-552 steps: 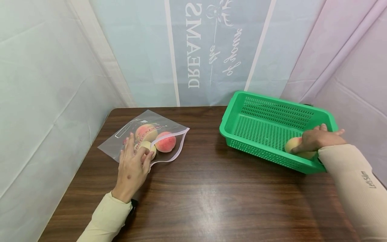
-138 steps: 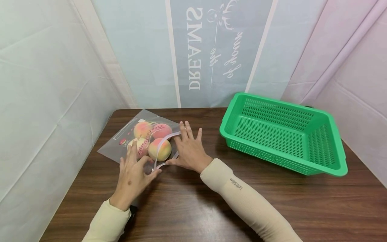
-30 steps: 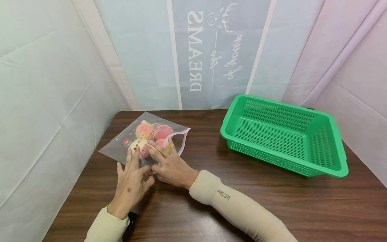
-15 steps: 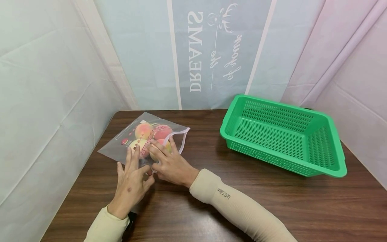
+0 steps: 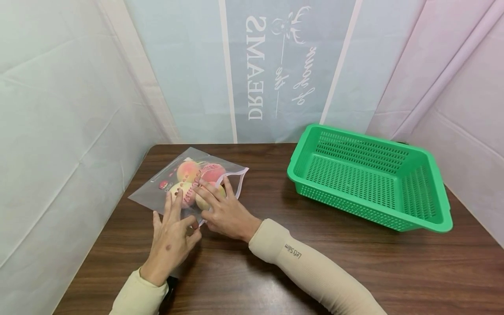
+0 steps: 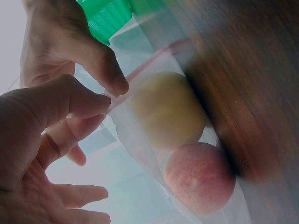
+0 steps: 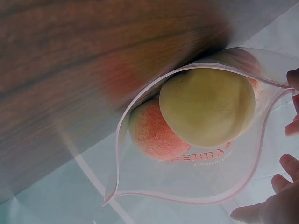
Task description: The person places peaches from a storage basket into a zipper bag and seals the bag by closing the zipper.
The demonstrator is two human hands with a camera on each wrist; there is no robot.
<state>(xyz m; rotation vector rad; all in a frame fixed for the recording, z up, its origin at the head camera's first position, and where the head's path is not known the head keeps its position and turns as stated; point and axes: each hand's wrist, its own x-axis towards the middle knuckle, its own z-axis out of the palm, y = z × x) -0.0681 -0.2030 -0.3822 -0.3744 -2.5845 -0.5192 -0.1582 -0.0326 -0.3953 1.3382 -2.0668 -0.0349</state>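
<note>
Several peaches (image 5: 189, 170) lie inside a clear zip bag (image 5: 151, 192) with red print, on the table's left part. Its zip mouth faces right and gapes in the right wrist view, showing a pale yellow peach (image 7: 205, 107) and a redder peach (image 7: 156, 133). My left hand (image 5: 169, 240) pinches the near corner of the mouth between thumb and index finger, its other fingers spread over the bag. Right beside it, my right hand (image 5: 230, 216) holds the zip edge (image 6: 145, 70), thumb on the strip; other fingers reach over the nearest peach. Its index fingertip is hidden.
A green perforated basket (image 5: 368, 205) stands at the back right of the brown wooden table (image 5: 315, 258). White cloth (image 5: 59, 131) hangs at the left, and a pale blue printed cloth (image 5: 193, 78) hangs behind the table.
Earlier my right hand gripped a peach in the basket; now it is at the bag's mouth. Over the last second it has slid slightly rightward and away along the zip edge. My left hand stays put.
</note>
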